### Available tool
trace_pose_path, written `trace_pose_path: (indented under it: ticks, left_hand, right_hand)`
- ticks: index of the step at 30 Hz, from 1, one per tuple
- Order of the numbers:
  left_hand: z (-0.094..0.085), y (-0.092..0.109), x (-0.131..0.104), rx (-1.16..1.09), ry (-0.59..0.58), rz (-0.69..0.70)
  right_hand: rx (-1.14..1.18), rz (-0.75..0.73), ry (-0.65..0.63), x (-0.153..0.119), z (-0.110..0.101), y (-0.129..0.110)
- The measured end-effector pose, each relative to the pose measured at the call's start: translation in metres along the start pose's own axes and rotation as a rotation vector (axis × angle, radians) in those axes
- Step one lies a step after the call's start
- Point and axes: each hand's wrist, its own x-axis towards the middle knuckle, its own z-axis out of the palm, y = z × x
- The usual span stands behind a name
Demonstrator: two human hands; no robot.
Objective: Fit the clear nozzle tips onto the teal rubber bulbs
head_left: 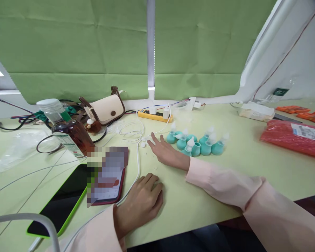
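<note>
My right hand (pixel 163 150) reaches across the table with its fingers spread, fingertips beside small white plastic pieces (pixel 143 144). Nothing shows in its grip. Just beyond that wrist stands a cluster of several teal rounded bulbs (pixel 205 148), most topped with a clear pointed nozzle (pixel 190 141); at least one has a bare open mouth. Nearer to me, my left hand (pixel 143 197) rests on the tabletop with its fingers curled and close together. Its palm is hidden, so I cannot see whether anything is inside. A white cable (pixel 138 164) runs close by it.
To the left lie a red-cased phone (pixel 120 189) and a green-edged phone (pixel 63 199). Behind them are a bottle of brown liquid (pixel 77 136), a cream handbag (pixel 109 108) and a yellow power strip (pixel 157 116). A red plastic package (pixel 291 138) lies at right.
</note>
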Motion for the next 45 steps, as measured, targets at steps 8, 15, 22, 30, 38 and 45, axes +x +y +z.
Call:
trace_pose_path:
  ticks: [8,15,22,30,38,45]
  left_hand:
    - [0.0,0.0,-0.001,0.014,0.051,0.005]
    - [0.001,-0.005,-0.001,-0.247,0.379,-0.337]
    - [0.0,-0.011,0.003,-0.326,0.466,-0.392]
    - [0.003,-0.017,0.005,-0.552,0.609,-0.494]
    - [0.005,-0.019,0.007,-0.891,0.727,-0.621]
    - [0.003,-0.016,0.008,-0.939,0.751,-0.661]
  right_hand:
    - [0.102,0.067,0.069,0.008,0.013,0.01]
    - [0.538,0.049,0.231,-0.015,-0.006,-0.005]
    - [1.788,0.305,-0.096,-0.036,-0.005,-0.007]
    - [1.42,0.094,0.086,-0.043,-0.007,-0.001]
    - [0.597,-0.122,0.053,-0.046,0.017,0.01]
    - [0.629,-0.19,0.12,-0.041,0.021,0.01]
